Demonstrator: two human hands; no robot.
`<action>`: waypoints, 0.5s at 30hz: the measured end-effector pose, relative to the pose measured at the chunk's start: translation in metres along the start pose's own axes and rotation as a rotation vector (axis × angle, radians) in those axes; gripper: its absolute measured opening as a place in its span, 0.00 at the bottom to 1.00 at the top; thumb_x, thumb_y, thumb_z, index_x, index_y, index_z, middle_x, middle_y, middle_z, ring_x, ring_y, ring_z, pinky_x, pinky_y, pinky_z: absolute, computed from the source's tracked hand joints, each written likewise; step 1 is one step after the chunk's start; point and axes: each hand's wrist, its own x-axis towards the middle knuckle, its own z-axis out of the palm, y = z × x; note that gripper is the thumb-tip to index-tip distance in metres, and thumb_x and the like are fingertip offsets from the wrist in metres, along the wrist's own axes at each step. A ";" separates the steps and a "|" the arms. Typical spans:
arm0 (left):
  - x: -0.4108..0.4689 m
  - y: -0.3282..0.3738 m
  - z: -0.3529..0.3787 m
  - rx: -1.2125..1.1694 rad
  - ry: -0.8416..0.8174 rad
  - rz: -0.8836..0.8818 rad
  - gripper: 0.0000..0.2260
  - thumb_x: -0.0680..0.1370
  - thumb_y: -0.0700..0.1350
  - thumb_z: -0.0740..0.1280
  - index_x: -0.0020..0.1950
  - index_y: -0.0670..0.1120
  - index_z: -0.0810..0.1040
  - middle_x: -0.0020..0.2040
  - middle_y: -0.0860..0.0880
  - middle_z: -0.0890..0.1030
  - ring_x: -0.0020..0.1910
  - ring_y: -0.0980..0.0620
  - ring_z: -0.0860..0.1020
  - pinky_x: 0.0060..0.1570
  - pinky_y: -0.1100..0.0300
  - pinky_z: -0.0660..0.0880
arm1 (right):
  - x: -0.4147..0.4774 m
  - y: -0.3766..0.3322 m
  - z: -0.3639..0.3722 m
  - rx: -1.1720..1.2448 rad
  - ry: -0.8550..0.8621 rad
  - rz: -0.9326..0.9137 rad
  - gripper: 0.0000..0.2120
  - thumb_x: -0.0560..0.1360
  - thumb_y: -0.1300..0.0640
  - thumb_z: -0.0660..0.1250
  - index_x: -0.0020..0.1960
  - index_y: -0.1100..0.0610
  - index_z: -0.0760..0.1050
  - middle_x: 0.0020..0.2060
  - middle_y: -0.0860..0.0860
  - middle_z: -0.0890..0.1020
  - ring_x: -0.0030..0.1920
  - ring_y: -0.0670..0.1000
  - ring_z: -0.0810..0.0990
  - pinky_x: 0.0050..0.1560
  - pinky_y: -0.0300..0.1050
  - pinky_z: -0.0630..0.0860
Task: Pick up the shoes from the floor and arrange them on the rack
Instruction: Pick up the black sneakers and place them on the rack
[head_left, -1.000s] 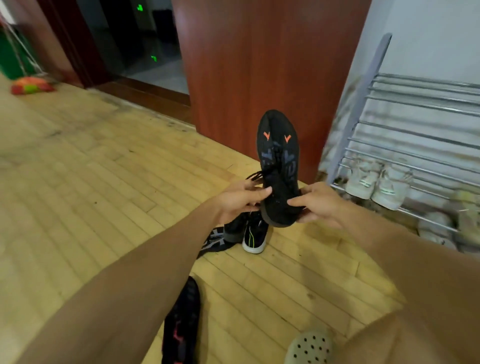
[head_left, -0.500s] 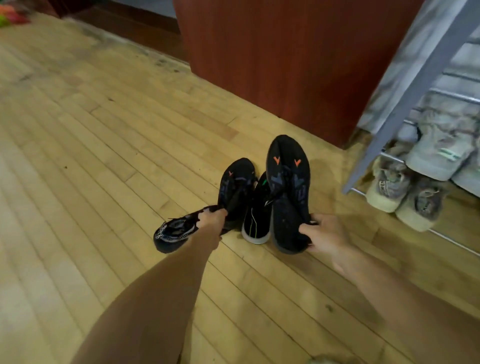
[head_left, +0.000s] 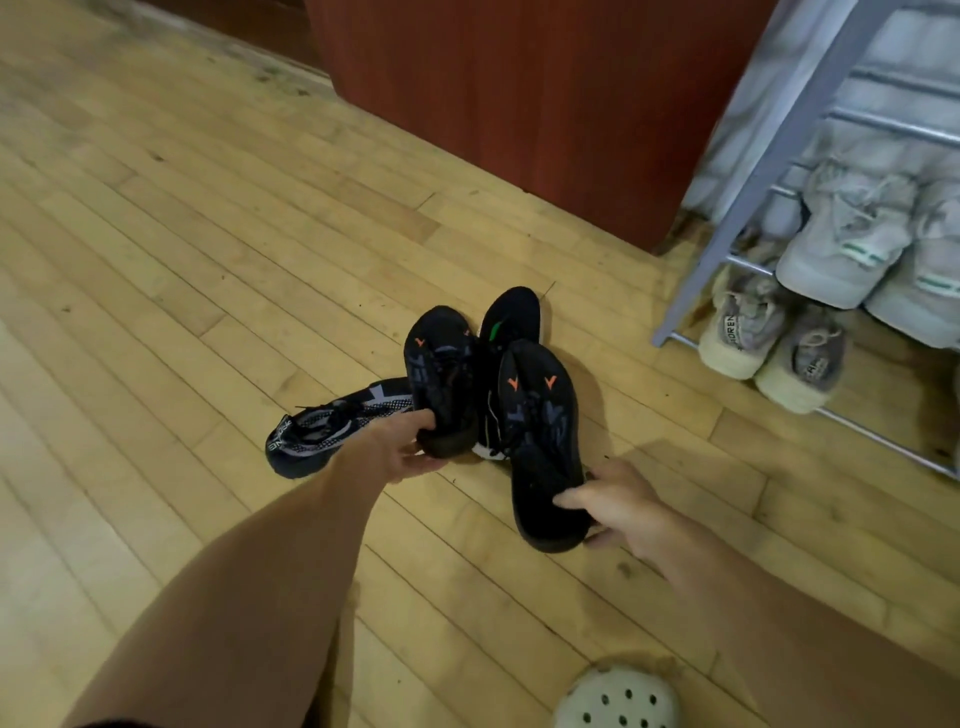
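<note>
Your rack (head_left: 769, 171) runs off the right edge of the frame, its upper shelves blurred; the green-marked shoe (head_left: 506, 317) at centre sits mostly behind two black ones; your perforated clog (head_left: 618, 699) is cut by the bottom edge.

Open wood floor (head_left: 182, 249) to the left and in front, nothing on it. Shoes crowded mid-floor: a patterned shoe (head_left: 332, 428) on its side, a green-marked shoe (head_left: 506, 322) wedged behind the two held ones. Red cabinet (head_left: 545, 104) walling off the far side. Rack (head_left: 753, 171) at right, its slanted leg just beside the cabinet; lower tiers blocked by pale sneakers (head_left: 852, 239) and beige shoes (head_left: 769, 332). Upper bar bare.
</note>
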 end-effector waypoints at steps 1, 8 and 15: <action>-0.004 -0.005 -0.001 0.022 -0.015 0.001 0.05 0.74 0.35 0.68 0.46 0.39 0.73 0.46 0.39 0.76 0.43 0.43 0.79 0.38 0.46 0.81 | -0.005 0.002 0.003 -0.020 0.000 0.016 0.21 0.71 0.61 0.72 0.62 0.61 0.73 0.57 0.59 0.79 0.55 0.59 0.80 0.46 0.52 0.83; -0.043 -0.017 -0.010 0.022 -0.038 0.122 0.09 0.74 0.33 0.67 0.53 0.35 0.75 0.48 0.39 0.77 0.43 0.43 0.79 0.35 0.49 0.82 | -0.047 -0.002 -0.013 -0.141 0.149 0.012 0.17 0.70 0.65 0.71 0.59 0.62 0.75 0.55 0.60 0.80 0.52 0.61 0.81 0.43 0.55 0.83; -0.135 0.013 0.009 0.006 -0.238 0.327 0.09 0.76 0.35 0.65 0.55 0.35 0.75 0.55 0.38 0.77 0.44 0.43 0.79 0.35 0.57 0.82 | -0.135 -0.031 -0.064 -0.226 0.313 -0.112 0.15 0.70 0.63 0.71 0.56 0.66 0.77 0.50 0.63 0.82 0.40 0.63 0.84 0.38 0.56 0.83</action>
